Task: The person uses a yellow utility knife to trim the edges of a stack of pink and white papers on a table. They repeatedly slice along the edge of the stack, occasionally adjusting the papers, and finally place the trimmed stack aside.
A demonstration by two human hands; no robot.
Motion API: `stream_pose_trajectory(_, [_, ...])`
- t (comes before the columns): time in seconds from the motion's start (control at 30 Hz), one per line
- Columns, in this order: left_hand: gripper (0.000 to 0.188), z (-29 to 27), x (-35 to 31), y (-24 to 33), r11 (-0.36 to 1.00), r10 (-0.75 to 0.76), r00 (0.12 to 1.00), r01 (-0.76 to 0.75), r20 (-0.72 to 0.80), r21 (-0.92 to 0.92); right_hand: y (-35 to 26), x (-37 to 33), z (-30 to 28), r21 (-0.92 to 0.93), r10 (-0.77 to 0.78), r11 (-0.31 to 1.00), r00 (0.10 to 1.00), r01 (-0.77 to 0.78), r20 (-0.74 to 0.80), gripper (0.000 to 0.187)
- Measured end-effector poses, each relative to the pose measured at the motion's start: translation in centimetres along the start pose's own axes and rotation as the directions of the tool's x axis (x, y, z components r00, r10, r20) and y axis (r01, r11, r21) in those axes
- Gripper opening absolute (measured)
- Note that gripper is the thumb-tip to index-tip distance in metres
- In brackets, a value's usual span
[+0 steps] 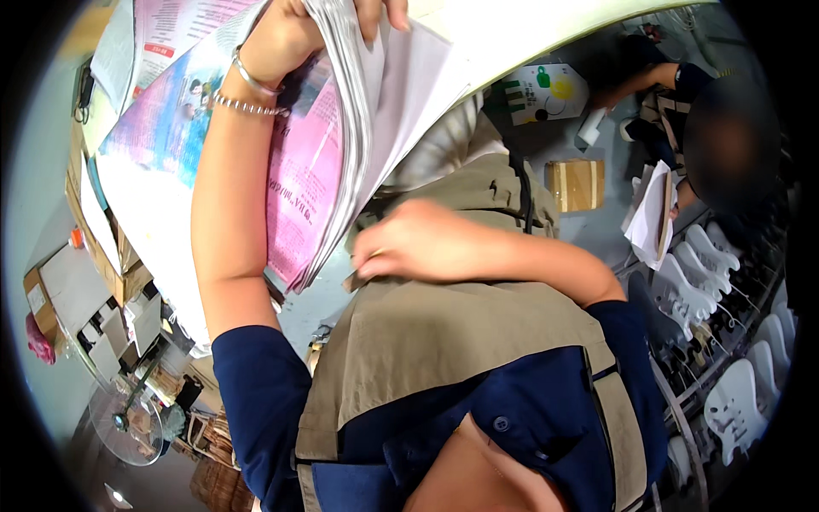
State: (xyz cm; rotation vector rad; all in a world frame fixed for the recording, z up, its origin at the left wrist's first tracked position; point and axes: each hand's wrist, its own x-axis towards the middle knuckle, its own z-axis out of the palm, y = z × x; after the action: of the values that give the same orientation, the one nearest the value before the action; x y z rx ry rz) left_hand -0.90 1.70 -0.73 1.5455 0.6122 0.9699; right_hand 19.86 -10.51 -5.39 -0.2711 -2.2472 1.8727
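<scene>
Bright glare, blurred right fingers (368, 247)

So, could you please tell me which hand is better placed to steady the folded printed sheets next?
Probably the left: the left hand grips the folded printed sheets near their upper end, while the right hand is lower, blurred in front of the apron, seemingly not holding them.

A pale tabletop (529, 30) carried newspapers overlapping toward its left edge: a blue-illustrated sheet (166, 128) and a pink-printed sheet (183, 30). Beyond the table's near edge, the grey floor (567, 142) bore a brown cardboard box (576, 185) with pale strips across it.
</scene>
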Motion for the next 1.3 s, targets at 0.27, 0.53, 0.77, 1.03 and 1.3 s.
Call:
stream_pose_trajectory(0.27, [0.028,1.6,0.8,-0.2,0.866,0.03,0.984,-0.114,0.176,0.487,-2.2,-7.7,-11.0,0.258,0.324,0.945,0.474,-0.2,-0.818,0.011])
stream_pose_trajectory(0.53, [0.029,1.5,1.1,-0.1,0.786,-0.067,0.972,-0.087,0.224,0.612,-1.4,-5.9,-11.0,0.15,0.237,0.963,0.436,-0.225,-0.868,0.01])
stream_pose_trajectory(0.77, [0.031,2.1,1.1,-0.1,0.774,-0.065,0.977,-0.08,0.204,0.629,-1.9,-5.5,-10.8,0.117,0.191,0.977,0.476,-0.181,-0.859,0.01])
stream_pose_trajectory(1.03, [0.031,2.1,0.9,0.7,0.696,-0.052,0.97,-0.135,0.236,0.705,-2.1,-5.3,-10.7,0.089,0.17,0.979,0.491,-0.184,-0.854,0.01])
stream_pose_trajectory(1.3, [0.047,1.8,0.4,1.3,0.673,-0.05,0.976,-0.125,0.214,0.729,-2.0,-5.2,-10.7,0.085,0.168,0.979,0.501,-0.185,-0.849,0.009])
